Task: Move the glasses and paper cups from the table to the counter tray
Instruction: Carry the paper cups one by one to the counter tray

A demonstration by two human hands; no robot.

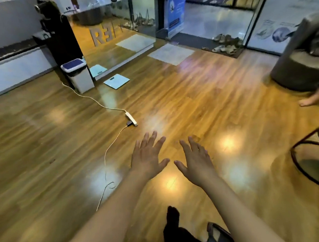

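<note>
Wooden floor (pixel 191 99) mostly bare, left hand (pixel 148 159) and right hand (pixel 196 161) spread, empty, cable (pixel 105 162) seemingly left.

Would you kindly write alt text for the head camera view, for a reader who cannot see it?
A person's empty left hand and right hand stretch forward, fingers spread, over a glossy wooden floor. A white power strip and its cable lie ahead, with a lidded bin and a floor scale beyond. No glasses, cups or tray are visible.
</note>
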